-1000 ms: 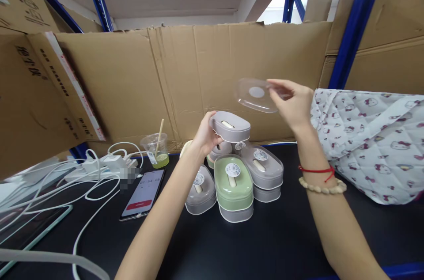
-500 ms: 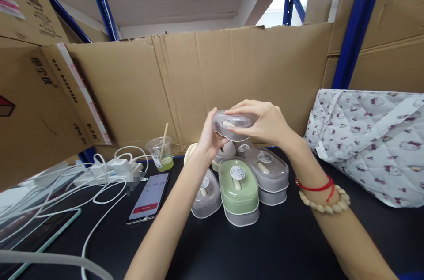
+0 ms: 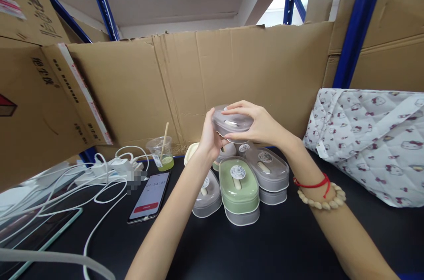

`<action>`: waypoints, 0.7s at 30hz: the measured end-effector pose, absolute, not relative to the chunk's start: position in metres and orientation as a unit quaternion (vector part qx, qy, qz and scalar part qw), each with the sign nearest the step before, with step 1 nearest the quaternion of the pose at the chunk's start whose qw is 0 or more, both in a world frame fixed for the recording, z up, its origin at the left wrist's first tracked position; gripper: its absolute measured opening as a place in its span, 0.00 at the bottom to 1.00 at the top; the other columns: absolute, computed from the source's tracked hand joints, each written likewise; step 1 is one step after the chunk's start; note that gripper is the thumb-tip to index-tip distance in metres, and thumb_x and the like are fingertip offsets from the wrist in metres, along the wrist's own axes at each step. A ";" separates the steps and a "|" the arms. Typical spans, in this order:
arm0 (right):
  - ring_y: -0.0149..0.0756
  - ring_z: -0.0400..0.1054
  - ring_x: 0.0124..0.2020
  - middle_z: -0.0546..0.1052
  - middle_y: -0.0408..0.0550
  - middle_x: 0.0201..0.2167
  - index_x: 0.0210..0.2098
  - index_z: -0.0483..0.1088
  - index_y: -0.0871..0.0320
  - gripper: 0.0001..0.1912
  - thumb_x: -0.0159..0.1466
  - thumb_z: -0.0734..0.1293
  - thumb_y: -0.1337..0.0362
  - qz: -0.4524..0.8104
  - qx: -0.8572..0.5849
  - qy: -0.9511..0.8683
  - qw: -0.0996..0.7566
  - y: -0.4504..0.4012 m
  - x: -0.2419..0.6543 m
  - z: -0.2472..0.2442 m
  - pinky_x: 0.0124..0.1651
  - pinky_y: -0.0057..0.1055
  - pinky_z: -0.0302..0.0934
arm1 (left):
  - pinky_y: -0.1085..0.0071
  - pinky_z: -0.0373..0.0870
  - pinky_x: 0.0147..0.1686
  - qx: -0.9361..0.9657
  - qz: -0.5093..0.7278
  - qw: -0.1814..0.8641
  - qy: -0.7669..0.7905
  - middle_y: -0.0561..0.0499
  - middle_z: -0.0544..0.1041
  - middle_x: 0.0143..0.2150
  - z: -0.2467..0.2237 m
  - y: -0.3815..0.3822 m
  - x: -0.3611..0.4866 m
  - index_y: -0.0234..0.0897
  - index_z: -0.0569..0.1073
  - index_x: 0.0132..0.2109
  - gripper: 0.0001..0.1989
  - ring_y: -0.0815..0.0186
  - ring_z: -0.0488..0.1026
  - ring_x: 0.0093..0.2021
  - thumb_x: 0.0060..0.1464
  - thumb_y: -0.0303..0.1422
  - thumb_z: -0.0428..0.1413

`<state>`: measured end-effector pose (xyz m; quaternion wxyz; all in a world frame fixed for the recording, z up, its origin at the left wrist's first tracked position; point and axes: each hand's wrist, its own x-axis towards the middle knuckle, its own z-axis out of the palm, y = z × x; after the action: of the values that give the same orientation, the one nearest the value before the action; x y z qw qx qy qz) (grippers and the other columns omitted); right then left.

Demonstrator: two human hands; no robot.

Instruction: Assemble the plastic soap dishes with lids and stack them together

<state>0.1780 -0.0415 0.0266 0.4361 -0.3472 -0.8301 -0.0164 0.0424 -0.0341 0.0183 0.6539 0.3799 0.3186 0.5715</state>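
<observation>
A grey oval lidded box (image 3: 228,126) with a clear domed lid is held up above the other boxes, between both my hands. My left hand (image 3: 209,136) grips its left end and underside. Across the lid and right end, my right hand (image 3: 256,123) curls its thumb and fingers. Below stands a green lidded box (image 3: 238,187) on a grey base, with a round floral sticker on top. To its right is a grey stacked box (image 3: 268,169). Another grey box (image 3: 207,198) sits to the left, partly behind my left forearm. A cream item (image 3: 190,152) shows behind my left wrist.
On the left lie a phone (image 3: 150,196) showing a timer, tangled white cables (image 3: 106,174) and a dark tablet-like device (image 3: 46,236). A plastic cup (image 3: 162,154) with green drink stands behind the phone. Cardboard (image 3: 232,72) walls the back; a quilted bag (image 3: 367,143) is at right.
My right hand has shifted slightly left and its fingers have moved over the lid. The held box has tilted a little. The boxes on the table have stayed put.
</observation>
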 end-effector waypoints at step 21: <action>0.29 0.68 0.30 0.73 0.55 0.42 0.48 0.65 0.59 0.32 0.54 0.61 0.42 0.358 -0.430 -0.689 0.461 -0.034 0.175 0.029 0.23 0.24 0.64 | 0.75 0.61 0.25 0.492 0.624 0.533 0.292 0.49 0.71 0.27 0.020 -0.032 0.029 0.35 0.70 0.40 0.20 0.65 0.69 0.29 0.49 0.47 0.52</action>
<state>0.1750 -0.0339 0.0290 0.4607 -0.4297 -0.6893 0.3577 0.0294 -0.0315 0.0199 0.5327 0.4919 0.2916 0.6239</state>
